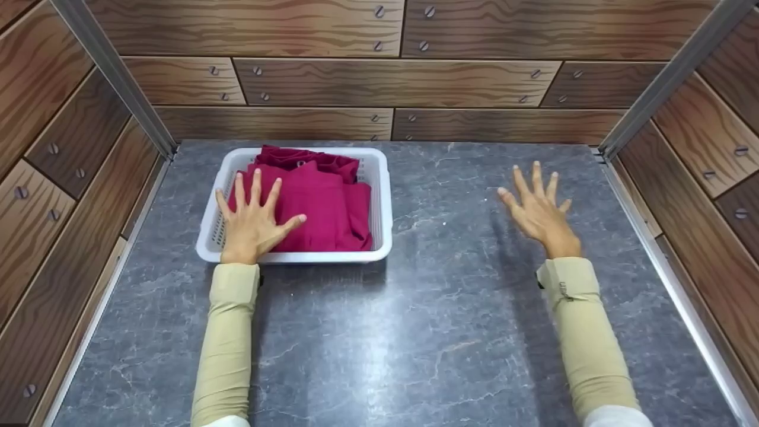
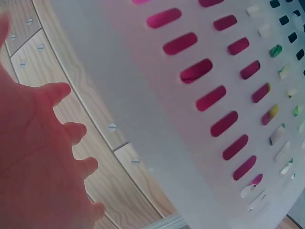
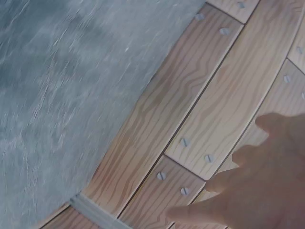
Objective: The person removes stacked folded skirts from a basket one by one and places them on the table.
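Note:
A white plastic basket (image 1: 323, 257) with slotted walls stands on the left half of the table, holding crimson cloth (image 1: 320, 213) that looks folded, a small round button-like spot near its top. Over the basket's left front part my left hand (image 1: 252, 225) hovers with fingers spread; it grips nothing. The left wrist view shows that hand (image 2: 43, 138) apart from the basket's wall (image 2: 124, 90), with crimson showing through the slots. Away to the right, my right hand (image 1: 541, 213) is held above the bare tabletop, fingers spread, holding nothing.
The grey marbled tabletop (image 1: 415, 332) is bounded by wood-patterned panels (image 1: 391, 83) at the back and both sides. Metal posts (image 1: 670, 77) rise at the back corners. Green and yellow bits (image 2: 271, 114) show through the basket's holes; what they are I cannot tell.

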`<action>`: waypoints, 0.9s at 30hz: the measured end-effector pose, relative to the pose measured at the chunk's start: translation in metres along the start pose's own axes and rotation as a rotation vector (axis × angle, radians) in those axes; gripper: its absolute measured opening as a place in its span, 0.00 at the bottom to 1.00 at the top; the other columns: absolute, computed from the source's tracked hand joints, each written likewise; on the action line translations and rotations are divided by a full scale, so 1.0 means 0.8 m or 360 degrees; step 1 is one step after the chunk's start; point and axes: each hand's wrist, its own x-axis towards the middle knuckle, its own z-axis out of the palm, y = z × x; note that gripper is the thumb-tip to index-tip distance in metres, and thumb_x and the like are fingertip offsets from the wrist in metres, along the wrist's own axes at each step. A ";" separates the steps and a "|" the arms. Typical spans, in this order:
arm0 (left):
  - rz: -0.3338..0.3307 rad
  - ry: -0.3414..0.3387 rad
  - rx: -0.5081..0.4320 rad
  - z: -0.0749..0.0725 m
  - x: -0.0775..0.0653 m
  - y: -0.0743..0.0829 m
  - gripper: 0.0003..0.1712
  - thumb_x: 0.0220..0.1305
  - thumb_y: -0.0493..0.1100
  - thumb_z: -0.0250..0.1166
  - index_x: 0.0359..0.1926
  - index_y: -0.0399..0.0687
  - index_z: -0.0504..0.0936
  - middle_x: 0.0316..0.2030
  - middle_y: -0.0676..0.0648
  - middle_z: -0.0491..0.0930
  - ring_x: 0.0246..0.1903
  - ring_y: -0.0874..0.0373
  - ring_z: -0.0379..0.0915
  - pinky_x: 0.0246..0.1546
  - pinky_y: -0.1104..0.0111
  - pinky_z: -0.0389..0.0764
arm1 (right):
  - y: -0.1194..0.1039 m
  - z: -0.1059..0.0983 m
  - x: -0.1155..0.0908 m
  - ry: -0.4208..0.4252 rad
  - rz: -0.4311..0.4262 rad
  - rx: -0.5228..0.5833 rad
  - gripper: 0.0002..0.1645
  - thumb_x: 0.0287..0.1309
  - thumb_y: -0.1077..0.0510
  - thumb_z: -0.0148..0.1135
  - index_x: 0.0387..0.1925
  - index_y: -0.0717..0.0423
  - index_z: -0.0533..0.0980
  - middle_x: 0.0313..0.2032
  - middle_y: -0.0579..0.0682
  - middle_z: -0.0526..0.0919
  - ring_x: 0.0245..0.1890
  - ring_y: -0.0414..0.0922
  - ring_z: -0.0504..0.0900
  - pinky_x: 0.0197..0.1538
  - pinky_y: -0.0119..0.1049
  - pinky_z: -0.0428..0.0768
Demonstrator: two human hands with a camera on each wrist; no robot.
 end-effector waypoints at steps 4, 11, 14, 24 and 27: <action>-0.0002 0.0002 0.0028 -0.005 0.002 -0.002 0.50 0.65 0.69 0.58 0.79 0.48 0.58 0.78 0.34 0.45 0.76 0.31 0.33 0.66 0.28 0.36 | -0.008 0.001 0.003 0.0218 -0.0126 0.0034 0.45 0.75 0.36 0.48 0.79 0.59 0.54 0.78 0.66 0.45 0.74 0.72 0.47 0.66 0.76 0.51; 0.0008 0.0198 0.0035 -0.013 0.000 -0.004 0.42 0.66 0.61 0.62 0.74 0.43 0.67 0.72 0.31 0.61 0.71 0.28 0.51 0.62 0.31 0.58 | -0.036 0.022 0.017 0.0718 -0.0393 0.0149 0.25 0.63 0.59 0.69 0.59 0.66 0.79 0.58 0.65 0.80 0.56 0.64 0.80 0.59 0.61 0.74; 0.0020 0.0291 0.0039 -0.014 0.000 -0.002 0.40 0.65 0.58 0.63 0.71 0.41 0.71 0.64 0.30 0.72 0.64 0.31 0.64 0.56 0.34 0.66 | -0.049 0.030 0.021 0.0817 -0.0463 0.0230 0.18 0.58 0.64 0.71 0.50 0.68 0.83 0.48 0.65 0.85 0.45 0.62 0.85 0.51 0.58 0.79; -0.0003 0.0364 0.0005 -0.016 0.004 -0.009 0.37 0.65 0.58 0.62 0.68 0.40 0.74 0.57 0.30 0.77 0.55 0.31 0.72 0.48 0.36 0.73 | -0.112 0.051 0.039 0.0757 -0.0496 0.0586 0.12 0.60 0.66 0.70 0.43 0.71 0.84 0.41 0.65 0.87 0.39 0.61 0.87 0.45 0.53 0.84; -0.0008 0.0327 -0.0006 -0.016 0.006 -0.013 0.38 0.65 0.60 0.61 0.68 0.40 0.73 0.58 0.29 0.77 0.55 0.30 0.72 0.48 0.35 0.73 | -0.131 0.057 0.045 0.0707 -0.0501 0.0662 0.12 0.59 0.66 0.69 0.43 0.71 0.84 0.41 0.65 0.87 0.40 0.61 0.87 0.46 0.52 0.84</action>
